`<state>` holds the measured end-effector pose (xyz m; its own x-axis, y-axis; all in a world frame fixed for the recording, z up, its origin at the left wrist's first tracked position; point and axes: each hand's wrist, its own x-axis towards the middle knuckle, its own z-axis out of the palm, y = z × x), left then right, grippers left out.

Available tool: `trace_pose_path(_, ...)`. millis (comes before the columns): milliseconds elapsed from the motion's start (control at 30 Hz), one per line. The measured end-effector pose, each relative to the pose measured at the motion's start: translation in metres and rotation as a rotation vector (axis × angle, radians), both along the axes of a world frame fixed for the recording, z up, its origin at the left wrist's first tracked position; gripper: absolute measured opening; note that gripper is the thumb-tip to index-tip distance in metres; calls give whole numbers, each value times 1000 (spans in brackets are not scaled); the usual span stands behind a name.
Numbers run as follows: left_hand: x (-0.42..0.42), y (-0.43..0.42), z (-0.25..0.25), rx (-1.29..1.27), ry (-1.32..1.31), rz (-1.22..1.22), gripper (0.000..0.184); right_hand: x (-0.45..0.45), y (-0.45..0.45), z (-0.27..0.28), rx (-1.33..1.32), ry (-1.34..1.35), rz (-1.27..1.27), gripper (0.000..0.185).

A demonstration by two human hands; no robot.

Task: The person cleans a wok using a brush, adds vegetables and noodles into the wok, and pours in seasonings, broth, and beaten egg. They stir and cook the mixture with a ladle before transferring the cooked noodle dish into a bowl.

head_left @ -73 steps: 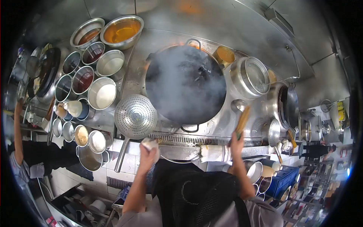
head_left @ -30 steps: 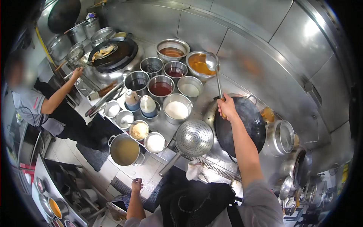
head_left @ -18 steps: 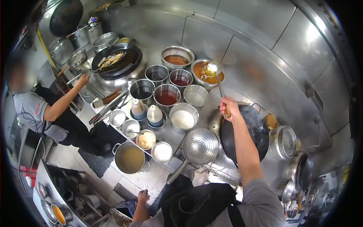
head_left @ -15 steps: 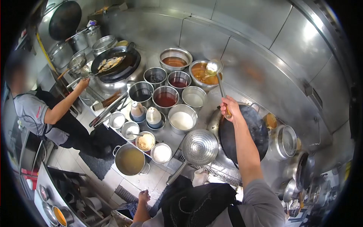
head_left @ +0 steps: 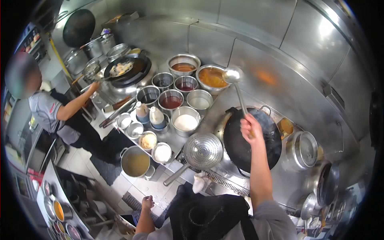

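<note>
My right hand is closed around the handle of a steel ladle, above a dark wok on the stove. The ladle's bowl hangs at the right rim of a steel basin of orange-brown liquid; I cannot tell what it holds. Low at my side, my left hand is loosely curled with nothing visible in it. Nearest to that hand are a pot of cloudy yellowish liquid and a perforated strainer lying at the counter's edge.
Several steel pots of sauces, such as a red one and a white one, crowd the counter with two squeeze bottles. At left a co-worker handles food in another wok. Lidded pots stand at right.
My right hand has drawn back slightly, and the ladle's bowl has moved from over the orange-brown liquid to the basin's right rim. My left hand stays low. The view has shifted a little.
</note>
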<state>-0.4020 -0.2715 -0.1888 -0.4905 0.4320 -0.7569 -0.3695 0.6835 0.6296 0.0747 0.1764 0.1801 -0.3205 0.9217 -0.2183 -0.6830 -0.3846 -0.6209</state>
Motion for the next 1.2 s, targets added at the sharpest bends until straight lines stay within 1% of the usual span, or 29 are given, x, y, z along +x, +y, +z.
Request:
trace_pose_path(33,-4,-18,-24,86,-132,-22,48,30,-29,-9,4,96,25,12)
trace_pose_path(67,9,-33,-29,93,-122,8,47,61,-64,-12,-68,180,24,17)
trace_pose_path(100,23,-47,-30,98,-112,55,47,99,-99,-24,-54,193,48,26)
trace_pose_path(133,44,-64,-24,63,53,15,44,115,-142,-20,89,-119,-41,37)
trace_pose_path(167,57,-82,-36,51,58,38,50,132,-177,-24,136,-491,-108,51)
trace_pose_path(200,66,-100,-39,-108,69,-46,56,140,-211,-28,164,-877,-92,59)
trace_pose_path(233,89,-117,-33,-151,142,-34,63,157,-238,-51,211,-1129,-96,59)
trace_pose_path(267,98,-141,-64,-200,323,-161,64,195,-255,-92,333,-1259,-117,60)
trace_pose_path(300,117,-145,-29,-274,325,-233,63,228,-269,-122,214,-1239,-167,61)
trace_pose_path(333,128,-147,13,-281,199,-276,62,288,-267,-163,435,-1447,-30,62)
trace_pose_path(367,133,-156,14,-314,357,-423,61,279,-294,-140,556,-1677,12,55)
trace_pose_path(400,147,-169,20,-282,434,-327,60,258,-323,-107,677,-1910,35,56)
trace_pose_path(433,151,-175,25,-238,521,-248,60,250,-332,-106,720,-1974,9,56)
trace_pose_path(567,109,-194,51,-160,679,-82,49,200,-323,-130,770,-1873,63,55)
trace_pose_path(633,79,-200,69,-12,993,126,35,160,-322,-138,802,-1831,113,55)
trace_pose_path(667,48,-204,81,37,1117,162,27,138,-324,-141,817,-1815,137,55)
trace_pose_path(733,-8,-219,146,39,1268,347,15,91,-330,-148,842,-1792,193,54)
trace_pose_path(767,-41,-232,174,114,1470,459,14,66,-334,-154,860,-1785,218,54)
trace_pose_path(800,-82,-255,192,42,1619,508,15,40,-338,-158,870,-1779,242,54)
trace_pose_path(833,-125,-283,208,29,1652,580,17,15,-343,-163,883,-1784,269,54)
trace_pose_path(867,-166,-312,224,-76,1704,639,19,-12,-348,-169,894,-1794,293,54)
trace_pose_path(900,-202,-341,238,-233,1710,671,23,-37,-353,-174,907,-1801,314,54)
trace_pose_path(967,-289,-408,232,-346,1624,731,27,-83,-361,-183,943,-1821,367,54)
trace_pose_path(1000,-323,-438,229,-478,1484,695,35,-103,-363,-187,966,-1837,400,54)
trace_pose_path(1033,-348,-459,226,-609,1238,696,44,-122,-366,-189,985,-1850,435,54)
trace_pose_path(1100,-382,-485,220,-655,848,652,65,-154,-371,-193,1009,-1872,487,54)
trace_pose_path(1133,-398,-496,208,-691,710,536,73,-166,-373,-194,1012,-1885,504,54)
trace_pose_path(1167,-406,-500,198,-765,678,422,71,-175,-373,-192,1010,-1892,516,54)
trace_pose_path(1200,-410,-498,195,-758,668,446,68,-184,-374,-193,1012,-1904,530,54)
